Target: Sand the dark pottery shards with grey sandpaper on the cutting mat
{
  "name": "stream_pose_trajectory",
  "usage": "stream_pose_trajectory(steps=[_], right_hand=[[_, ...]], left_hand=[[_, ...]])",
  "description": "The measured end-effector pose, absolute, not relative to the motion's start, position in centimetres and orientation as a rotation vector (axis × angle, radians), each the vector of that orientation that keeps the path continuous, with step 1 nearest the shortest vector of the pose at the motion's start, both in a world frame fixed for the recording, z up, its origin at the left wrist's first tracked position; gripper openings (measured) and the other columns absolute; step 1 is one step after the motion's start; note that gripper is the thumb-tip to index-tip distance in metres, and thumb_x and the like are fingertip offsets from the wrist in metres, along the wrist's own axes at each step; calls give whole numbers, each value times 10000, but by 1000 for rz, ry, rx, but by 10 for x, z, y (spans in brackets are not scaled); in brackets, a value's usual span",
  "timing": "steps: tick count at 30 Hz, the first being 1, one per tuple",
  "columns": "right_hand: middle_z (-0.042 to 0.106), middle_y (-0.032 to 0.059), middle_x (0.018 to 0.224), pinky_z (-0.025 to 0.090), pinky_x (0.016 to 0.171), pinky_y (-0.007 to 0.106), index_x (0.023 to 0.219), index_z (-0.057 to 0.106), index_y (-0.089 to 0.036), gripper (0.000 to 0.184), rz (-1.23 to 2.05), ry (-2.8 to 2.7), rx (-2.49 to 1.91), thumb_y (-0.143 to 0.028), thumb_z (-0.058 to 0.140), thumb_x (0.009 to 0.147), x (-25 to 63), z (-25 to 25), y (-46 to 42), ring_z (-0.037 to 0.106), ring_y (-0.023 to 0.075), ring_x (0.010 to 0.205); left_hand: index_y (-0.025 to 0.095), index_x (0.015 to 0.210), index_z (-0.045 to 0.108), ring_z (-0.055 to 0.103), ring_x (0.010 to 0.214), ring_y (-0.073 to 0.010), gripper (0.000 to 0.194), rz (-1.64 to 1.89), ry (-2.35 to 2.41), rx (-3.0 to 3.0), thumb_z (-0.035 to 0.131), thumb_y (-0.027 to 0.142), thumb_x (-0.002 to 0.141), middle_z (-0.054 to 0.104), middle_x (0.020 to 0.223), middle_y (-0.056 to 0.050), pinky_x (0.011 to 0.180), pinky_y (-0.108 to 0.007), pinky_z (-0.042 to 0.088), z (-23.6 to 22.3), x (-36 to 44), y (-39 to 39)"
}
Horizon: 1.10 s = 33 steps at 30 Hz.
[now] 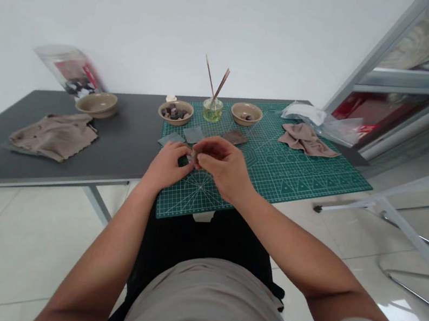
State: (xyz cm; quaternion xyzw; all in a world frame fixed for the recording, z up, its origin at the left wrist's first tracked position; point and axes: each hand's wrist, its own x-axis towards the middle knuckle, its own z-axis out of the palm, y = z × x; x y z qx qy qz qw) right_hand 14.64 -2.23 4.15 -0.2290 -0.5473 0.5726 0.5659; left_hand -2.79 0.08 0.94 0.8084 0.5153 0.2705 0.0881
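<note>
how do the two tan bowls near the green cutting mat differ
The left bowl is filled with many dark chunks, while the right bowl holds only a few small pieces, leaving most of its inside bare. The left bowl sits by the back left corner of the green cutting mat; the right bowl sits farther right along its back edge. Both are shallow, round and tan, with a glass jar between them.

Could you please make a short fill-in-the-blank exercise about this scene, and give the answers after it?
1. The thin sticks stand in a small glass ____.
2. The left hand and the right hand hold a small piece above the green ____.
3. The folded cloth lies on the gray table, to the ____ of the mat.

Answers: jar; cutting mat; left.
</note>
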Motion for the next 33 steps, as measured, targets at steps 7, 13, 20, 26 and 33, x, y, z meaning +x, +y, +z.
stream_pose_trajectory(steps=[7, 13, 20, 26, 33], right_hand=[[719, 7, 756, 562, 687, 315, 893, 764, -177, 230, 1278, -1389, -829, -215, 676, 683, 155, 0, 25, 647, 145, 659], [756, 44, 860, 572, 783, 337, 888, 781, -181, 197, 1144, -1561, -863, -285, 739, 726, 162, 2, 24, 699, 178, 795], [762, 34, 959, 581, 871, 344, 977, 771, -222, 242, 1045, -1544, -618, -343, 809, 771, 154, 38, -13, 715, 175, 913], [740, 68, 1088, 578, 888, 342, 851, 763, -218, 117, 985, -1559, -576, -310, 807, 794, 155, 55, -24, 704, 189, 1018], [725, 48, 1034, 578, 826, 309, 839, 753, -230, 34, 888, -1595, -712, -254, 768, 821, 155, 75, -29, 692, 159, 939]], left_hand=[[217, 952, 761, 562, 999, -259, 180, 820, 1551, 2451, 626, 285, 853, 666, 1027, -76, 942, -465, 470, 3, -30, 4], [225, 957, 763, 566, 977, -254, 189, 838, 1590, 2433, 620, 283, 848, 669, 1014, -71, 929, -459, 465, 2, -30, 4], [207, 965, 728, 566, 987, -270, 199, 777, 1638, 2421, 584, 300, 863, 673, 1017, -82, 923, -445, 469, 5, -29, 3], [203, 1021, 717, 568, 1075, -283, 232, 709, 1634, 2411, 553, 276, 873, 676, 1073, -91, 959, -447, 453, 1, -32, 6], [201, 966, 683, 566, 1039, -282, 176, 637, 1657, 2338, 554, 263, 864, 664, 1060, -93, 943, -447, 448, 9, -29, 2]])
